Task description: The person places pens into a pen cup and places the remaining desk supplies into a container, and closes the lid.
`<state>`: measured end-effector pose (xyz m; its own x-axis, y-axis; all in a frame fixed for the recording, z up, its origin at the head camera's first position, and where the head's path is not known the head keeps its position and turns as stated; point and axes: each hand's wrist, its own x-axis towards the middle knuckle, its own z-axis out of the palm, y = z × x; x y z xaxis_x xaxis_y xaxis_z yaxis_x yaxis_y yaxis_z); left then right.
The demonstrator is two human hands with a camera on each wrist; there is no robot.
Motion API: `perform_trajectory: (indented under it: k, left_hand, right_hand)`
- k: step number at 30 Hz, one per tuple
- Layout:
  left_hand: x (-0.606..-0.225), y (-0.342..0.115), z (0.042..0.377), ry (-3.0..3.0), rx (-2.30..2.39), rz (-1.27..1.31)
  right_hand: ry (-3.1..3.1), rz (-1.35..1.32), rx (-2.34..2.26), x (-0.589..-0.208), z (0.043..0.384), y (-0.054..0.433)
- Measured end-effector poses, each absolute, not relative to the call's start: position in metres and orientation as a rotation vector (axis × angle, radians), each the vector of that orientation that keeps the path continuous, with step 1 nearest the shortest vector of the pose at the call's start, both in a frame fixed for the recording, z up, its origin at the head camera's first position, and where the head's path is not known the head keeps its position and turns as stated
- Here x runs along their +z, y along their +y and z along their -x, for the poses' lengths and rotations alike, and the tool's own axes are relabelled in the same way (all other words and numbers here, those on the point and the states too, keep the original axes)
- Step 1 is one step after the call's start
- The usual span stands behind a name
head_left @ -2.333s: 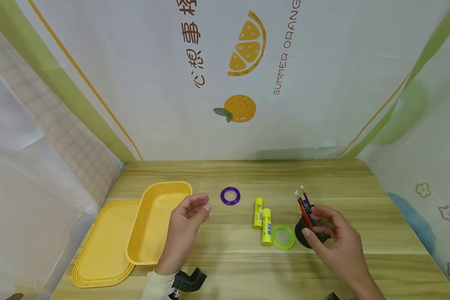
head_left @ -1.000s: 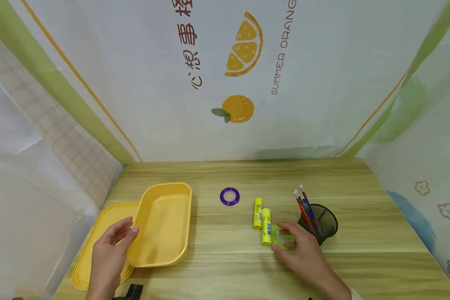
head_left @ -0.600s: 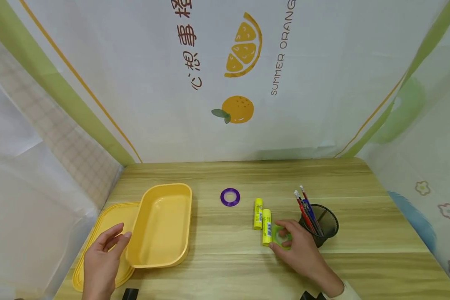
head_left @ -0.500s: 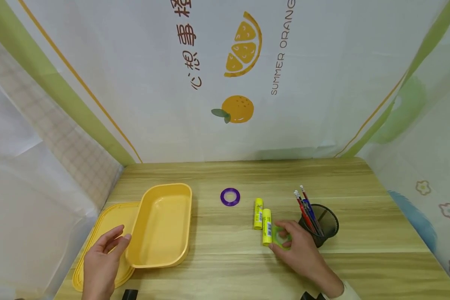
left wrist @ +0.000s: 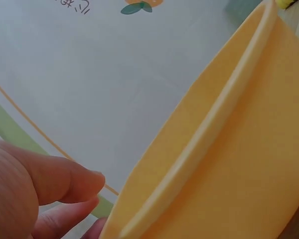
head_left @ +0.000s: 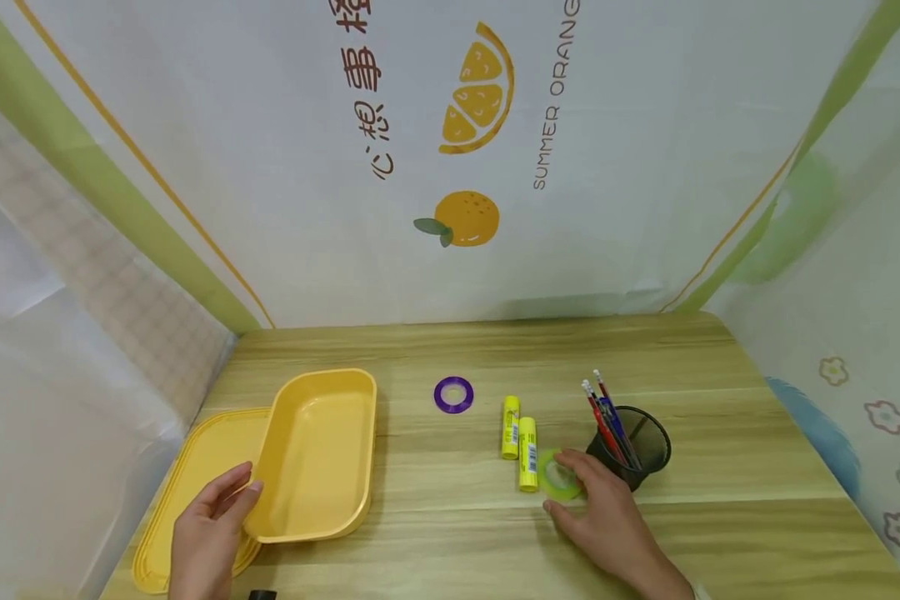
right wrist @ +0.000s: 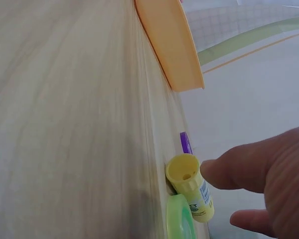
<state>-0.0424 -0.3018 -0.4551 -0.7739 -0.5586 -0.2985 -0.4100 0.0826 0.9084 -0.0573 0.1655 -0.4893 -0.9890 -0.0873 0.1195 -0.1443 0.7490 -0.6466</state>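
My right hand [head_left: 603, 521] hovers over a green tape roll [head_left: 550, 485], thumb and fingers spread apart around its near side. Two yellow glue sticks [head_left: 528, 454] lie just left of that roll; in the right wrist view my thumb overlaps one glue stick [right wrist: 203, 209] beside the green tape roll [right wrist: 175, 219]. My left hand [head_left: 206, 529] is at the left side of a yellow box [head_left: 315, 467], fingers loosely bent, thumb tip right at the rim. In the left wrist view, the box wall [left wrist: 239, 159] rises beside those fingers, which hold nothing.
A yellow lid [head_left: 195, 475] lies partly beneath the box's left side. A purple tape roll [head_left: 441, 404] sits mid-table. Right of the green roll stands a black mesh pen cup [head_left: 648, 442] with several pens and pencils. A white printed curtain [head_left: 570, 250] hangs behind the table.
My right hand has moved left from the pen cup to the green tape roll, its fingers now wider apart. My left hand has shifted left from over the box to the box's left side.
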Motion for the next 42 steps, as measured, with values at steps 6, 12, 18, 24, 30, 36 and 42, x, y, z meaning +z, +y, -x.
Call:
perform_trajectory:
  k: [6, 12, 18, 24, 30, 36, 42]
  left_hand:
    - [-0.459, -0.303, 0.040, -2.186, -1.795, -0.989]
    - [-0.460, -0.305, 0.035, -2.171, -1.808, -0.974]
    - [-0.463, -0.308, 0.035, -2.136, -1.865, -0.949]
    - [-0.464, -0.310, 0.034, -2.137, -1.908, -0.942]
    - [-0.464, -0.311, 0.031, -2.180, -1.893, -0.960]
    - [-0.464, -0.313, 0.028, -2.224, -1.842, -0.988]
    - [-0.464, -0.314, 0.028, -2.241, -1.845, -0.991]
  right_hand:
    - [-2.844, -0.173, 1.103, -0.492, 0.059, 0.162]
    - [-2.816, -0.224, 1.123, -0.497, 0.064, 0.159]
    - [-2.813, -0.261, 1.031, -0.501, 0.066, 0.157]
    - [-2.801, -0.287, 0.993, -0.503, 0.067, 0.157]
    - [-2.836, -0.274, 1.027, -0.505, 0.069, 0.157]
    - [-2.883, -0.272, 1.053, -0.505, 0.070, 0.158]
    - [-2.901, -0.265, 1.059, -0.505, 0.069, 0.156]
